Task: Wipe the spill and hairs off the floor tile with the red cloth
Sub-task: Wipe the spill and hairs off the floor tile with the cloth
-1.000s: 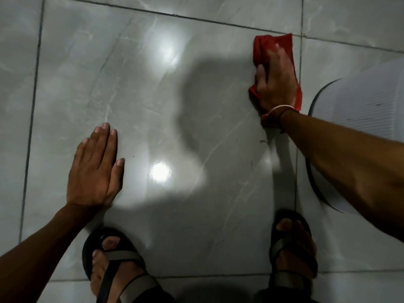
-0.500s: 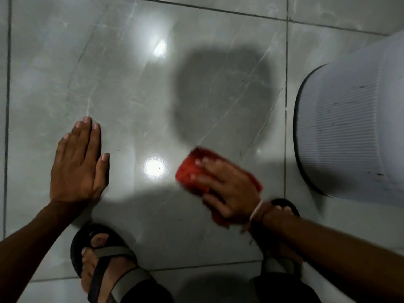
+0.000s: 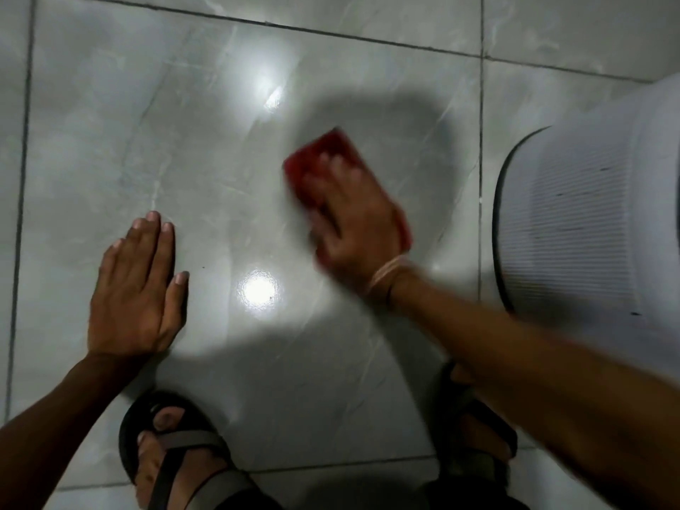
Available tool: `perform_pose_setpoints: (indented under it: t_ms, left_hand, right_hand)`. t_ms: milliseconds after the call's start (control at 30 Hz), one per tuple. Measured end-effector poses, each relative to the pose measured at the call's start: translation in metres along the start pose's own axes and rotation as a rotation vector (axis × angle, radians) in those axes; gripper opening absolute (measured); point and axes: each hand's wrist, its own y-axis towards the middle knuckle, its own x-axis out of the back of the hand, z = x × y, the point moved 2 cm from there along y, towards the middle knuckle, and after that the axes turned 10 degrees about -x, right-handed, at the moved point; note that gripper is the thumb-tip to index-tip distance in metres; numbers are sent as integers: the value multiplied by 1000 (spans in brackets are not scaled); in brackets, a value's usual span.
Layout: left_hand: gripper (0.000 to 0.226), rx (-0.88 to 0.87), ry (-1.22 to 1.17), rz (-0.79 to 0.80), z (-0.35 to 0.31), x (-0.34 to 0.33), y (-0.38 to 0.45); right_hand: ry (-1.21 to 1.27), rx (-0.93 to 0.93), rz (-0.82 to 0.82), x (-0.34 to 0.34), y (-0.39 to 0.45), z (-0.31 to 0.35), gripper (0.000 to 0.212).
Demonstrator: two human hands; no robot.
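The red cloth [image 3: 323, 156] lies flat on the glossy grey floor tile [image 3: 206, 149], near its middle. My right hand [image 3: 353, 230] presses down on the cloth, fingers spread over it, and is blurred by motion. My left hand [image 3: 138, 288] rests flat on the tile at the lower left, fingers together, holding nothing. A tiny dark speck [image 3: 203, 267] sits on the tile just right of my left thumb. I cannot make out any spill or hairs.
A white ribbed round object [image 3: 588, 230] with a dark rim stands on the floor at the right, close to my right forearm. My two sandalled feet, the left foot [image 3: 173, 450] and the right foot [image 3: 478, 428], stand at the tile's near edge. Dark grout lines frame the tile.
My right hand swept the red cloth from the tile's far right corner down towards my feet, then back up to the middle. My left hand stayed planted.
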Motion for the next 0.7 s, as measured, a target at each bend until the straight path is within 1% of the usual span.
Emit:
perform_pose_setpoints:
  t_ms: [67,100,133,167,200,233,267,300,333,400,467,533,567,600,633,667,700]
  left_hand:
    - [65,3,1,-7,1,-1,0]
    - [65,5,0,-1,1,-2,-1]
    - [65,6,-5,4,1,-3,-2]
    - [66,10,-11,6,2,-3,-2]
    - [66,17,-15,10,3,-4,-2]
    - [66,19,-20,16,4,-4,-3]
    - [66,17,-25,17,4,-5,-3]
    - [67,17,-28,14,4,-5,-3]
    - [67,16,-31,13,4,-5,-3]
    - [66,10,-33,11,4,-6,-3]
    - [66,14,-30,4,3,-4,-2]
    - [66,20,-17,15,1,-2,1]
    - [66,29,-8,26,0,-1,2]
    - [65,36,-5,36,0,0,2]
    - [65,43,-9,41,0,1,2]
    - [65,47,-14,38,-1,1,3]
    - [64,46,-12,33,-1,2,3]
  right_hand:
    - [47,256,261,-19,-84,30,52]
    - [58,392,391,-26,-116,37,51]
    - [76,514,485,-30,-134,37,49]
    - [107,621,540,-32,-137,33,45]
    - [127,702,559,-32,-129,26,42]
    - [126,742,556,-29,-116,18,41]
    - [106,733,517,-24,-98,7,40]
    - [77,683,441,-16,-74,-9,40]
    - [50,589,333,-2,-46,-31,40]
    - [-9,283,100,33,19,-86,41]
    - [-38,-77,-61,61,73,-130,44]
    - [-40,-347,-195,65,101,-142,46]
    - [-36,-431,-237,59,106,-134,47]
    - [-28,-488,-261,51,103,-118,49]
    - [-22,-504,-270,41,92,-97,51]
    - [-28,-453,-260,31,77,-75,53]
    - [-43,-331,-229,20,55,-50,55]
